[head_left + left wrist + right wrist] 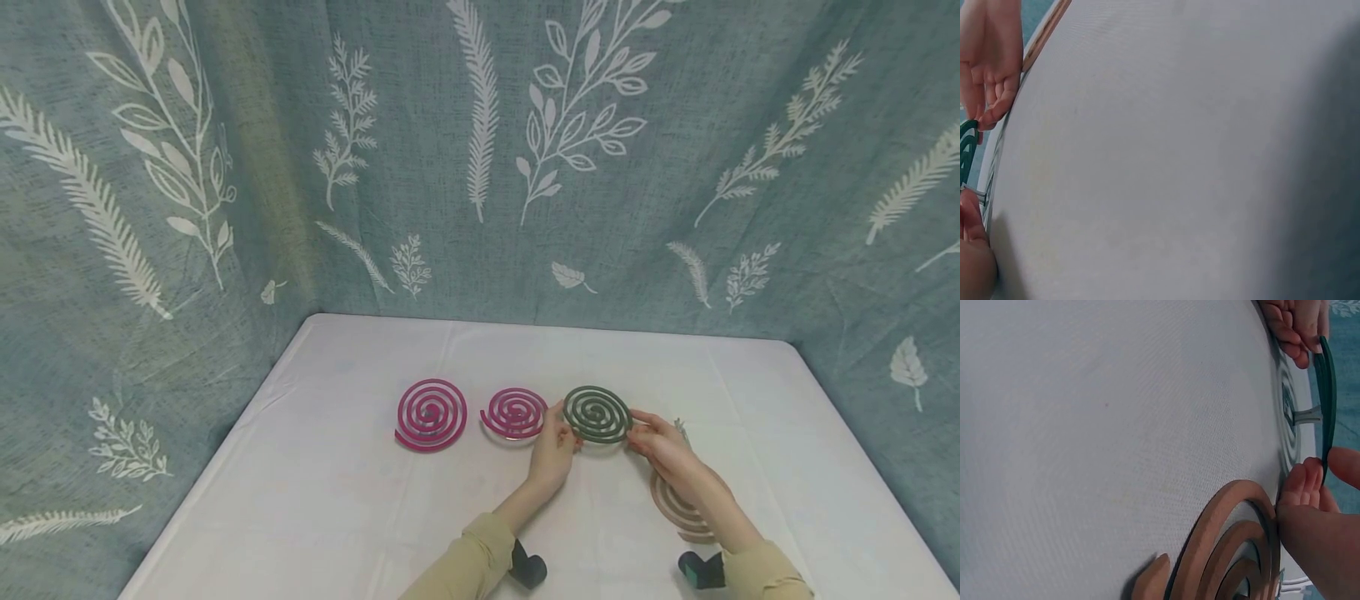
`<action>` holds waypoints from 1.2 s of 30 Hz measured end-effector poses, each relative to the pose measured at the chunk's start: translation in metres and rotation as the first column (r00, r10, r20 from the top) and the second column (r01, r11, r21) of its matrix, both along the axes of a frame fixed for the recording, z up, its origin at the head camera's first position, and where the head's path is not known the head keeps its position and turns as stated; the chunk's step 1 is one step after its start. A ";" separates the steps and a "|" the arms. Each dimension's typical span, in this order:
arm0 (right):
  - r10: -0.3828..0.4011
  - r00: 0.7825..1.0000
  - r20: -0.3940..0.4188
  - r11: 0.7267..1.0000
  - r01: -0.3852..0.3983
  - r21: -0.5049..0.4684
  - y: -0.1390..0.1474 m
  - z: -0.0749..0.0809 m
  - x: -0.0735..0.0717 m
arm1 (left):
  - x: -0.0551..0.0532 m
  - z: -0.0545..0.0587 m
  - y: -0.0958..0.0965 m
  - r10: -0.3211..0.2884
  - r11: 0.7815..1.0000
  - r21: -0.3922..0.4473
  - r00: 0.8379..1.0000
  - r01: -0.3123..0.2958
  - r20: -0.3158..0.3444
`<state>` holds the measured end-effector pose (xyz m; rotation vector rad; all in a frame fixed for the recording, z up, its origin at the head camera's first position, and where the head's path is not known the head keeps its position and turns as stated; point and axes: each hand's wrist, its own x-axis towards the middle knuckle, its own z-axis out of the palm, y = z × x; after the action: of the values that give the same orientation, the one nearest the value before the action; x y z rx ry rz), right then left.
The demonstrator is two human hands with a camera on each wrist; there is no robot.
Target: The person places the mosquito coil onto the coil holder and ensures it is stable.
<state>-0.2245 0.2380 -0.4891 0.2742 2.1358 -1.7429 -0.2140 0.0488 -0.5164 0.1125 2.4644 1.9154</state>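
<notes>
My left hand and right hand pinch opposite edges of a dark green mosquito coil. In the right wrist view, the green coil is seen nearly edge-on, with the right thumb against its lower edge. A small metal stand reaches to its underside. Left of my left hand is a pink mosquito coil, with a thin pale edge showing beneath it. Under my right forearm lies a brown mosquito coil, partly hidden in the head view.
Another pink mosquito coil lies farther left on the white tabletop. A small pale piece shows behind the right hand. Dark wrist cameras sit at both sleeves. A patterned blue-green curtain stands behind and beside the table.
</notes>
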 end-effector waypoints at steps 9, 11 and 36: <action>-0.008 1.000 0.020 0.999 0.009 -0.049 0.000 0.001 -0.001 | -0.001 -0.001 -0.001 -0.008 1.000 -0.015 1.000 0.008 -0.002; -0.001 1.000 0.019 0.997 0.003 -0.078 0.000 0.002 -0.001 | -0.001 0.000 -0.001 -0.009 1.000 -0.016 1.000 0.009 0.002; 0.004 1.000 0.012 0.995 -0.003 -0.100 0.002 -0.004 -0.002 | 0.000 0.003 -0.002 -0.025 1.000 0.007 0.999 0.024 0.028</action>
<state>-0.2264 0.2401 -0.4930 0.2525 2.0314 -1.8352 -0.2142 0.0468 -0.5132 0.1149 2.4279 1.9023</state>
